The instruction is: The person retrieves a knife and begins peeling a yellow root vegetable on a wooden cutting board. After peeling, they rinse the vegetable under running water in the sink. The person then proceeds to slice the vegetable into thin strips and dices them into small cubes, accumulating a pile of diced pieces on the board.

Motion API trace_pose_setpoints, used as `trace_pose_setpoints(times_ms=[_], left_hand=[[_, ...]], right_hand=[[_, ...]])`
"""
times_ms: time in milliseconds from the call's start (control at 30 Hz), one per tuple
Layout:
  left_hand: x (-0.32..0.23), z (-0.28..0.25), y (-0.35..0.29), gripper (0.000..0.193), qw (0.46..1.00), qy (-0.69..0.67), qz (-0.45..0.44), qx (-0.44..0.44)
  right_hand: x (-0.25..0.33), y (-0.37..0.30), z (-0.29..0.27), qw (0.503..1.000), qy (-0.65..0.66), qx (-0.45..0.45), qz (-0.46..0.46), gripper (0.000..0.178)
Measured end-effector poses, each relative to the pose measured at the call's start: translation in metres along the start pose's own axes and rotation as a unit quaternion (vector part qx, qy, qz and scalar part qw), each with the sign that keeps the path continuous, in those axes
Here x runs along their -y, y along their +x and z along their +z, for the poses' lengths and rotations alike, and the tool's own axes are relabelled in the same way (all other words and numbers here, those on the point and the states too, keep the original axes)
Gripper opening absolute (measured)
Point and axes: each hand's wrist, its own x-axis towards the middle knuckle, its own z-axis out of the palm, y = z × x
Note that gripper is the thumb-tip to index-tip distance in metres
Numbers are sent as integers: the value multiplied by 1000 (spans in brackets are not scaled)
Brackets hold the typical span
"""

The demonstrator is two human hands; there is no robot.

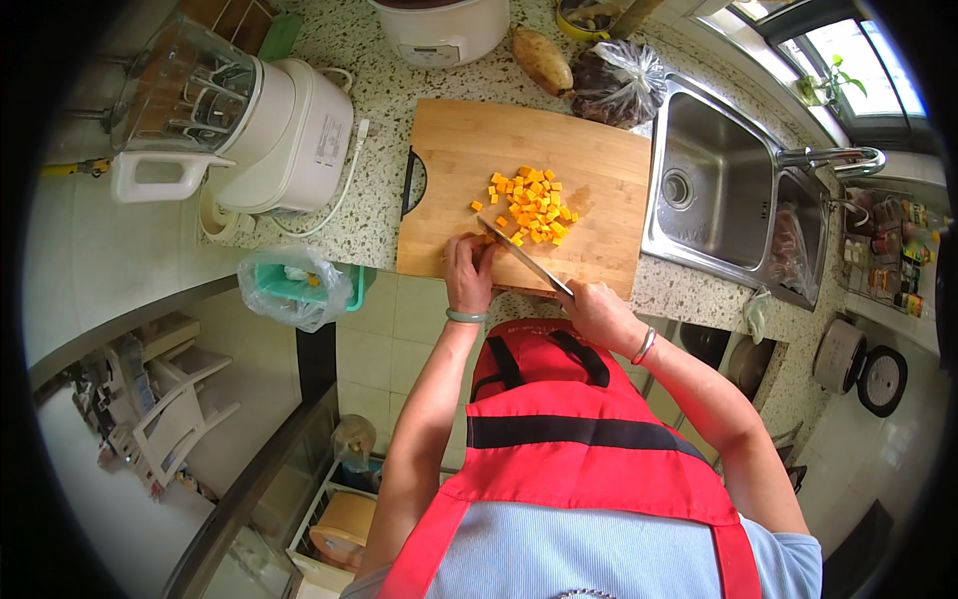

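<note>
A wooden cutting board (499, 130) lies along the counter's near edge, bearing a heap of small diced orange vegetable cubes (539, 208). My right hand (604, 314) is closed round the handle of a kitchen knife (527, 259). The blade slants up to the left, its tip just below the heap. At the board's lower left, my left hand (467, 272) has its fingers bent and pressed down on a small orange vegetable piece (483, 240) beside the blade. The fingers mostly cover that piece. Its exact kind I cannot tell.
Right of the board is a steel sink (714, 170) with a faucet (833, 158). A blender-like white appliance (294, 140) stands at left. Beyond the board are a tuber (541, 60), a dark plastic bag (609, 85) and a white cooker (439, 35). A bag-lined green bin (354, 288) hangs below the counter edge.
</note>
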Motion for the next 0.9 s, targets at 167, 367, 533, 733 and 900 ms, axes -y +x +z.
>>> trace_pose_setpoints(times_ms=[167,367,533,733,900], left_hand=[[5,0,0,23,1000,10,25,-2],[2,1,0,22,1000,1,10,2],[1,1,1,25,999,27,31,4],[-3,-4,4,35,995,68,40,59],[-6,6,29,33,989,-90,-90,78]], right_hand=[[7,4,-5,1000,-3,24,13,28],[-6,17,17,1000,0,9,2,26],[-13,22,29,999,3,-38,-14,27],[-18,20,-3,999,27,-32,-19,28],[-20,-17,-23,990,-35,-132,-28,24]])
